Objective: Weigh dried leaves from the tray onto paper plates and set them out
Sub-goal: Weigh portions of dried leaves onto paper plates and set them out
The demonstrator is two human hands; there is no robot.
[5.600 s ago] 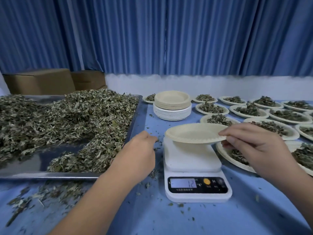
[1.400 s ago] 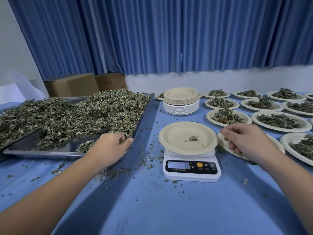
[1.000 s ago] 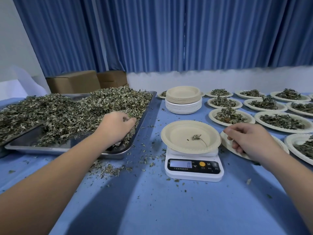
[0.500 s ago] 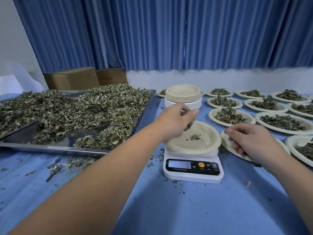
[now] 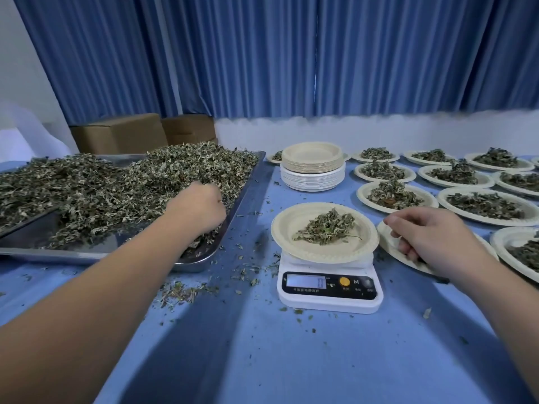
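Observation:
A steel tray (image 5: 29,239) on the left holds a big heap of dried leaves (image 5: 116,188). My left hand (image 5: 198,208) is dug into the heap near the tray's front right corner, fingers curled into the leaves. A white scale (image 5: 329,287) stands in the middle of the blue table, with a paper plate (image 5: 284,228) on it. A small pile of leaves (image 5: 326,227) lies on that plate. My right hand (image 5: 431,237) rests loosely curled on the rim of another plate (image 5: 388,242) just right of the scale and holds nothing.
A stack of empty paper plates (image 5: 313,170) stands behind the scale. Several filled plates (image 5: 484,204) cover the right side of the table. Cardboard boxes (image 5: 119,132) sit behind the tray. Leaf crumbs (image 5: 180,290) are scattered between the tray and the scale.
My left hand dropped a handful of leaves onto the plate on the scale and went back into the tray. The pile on that plate has grown. My right hand stayed put.

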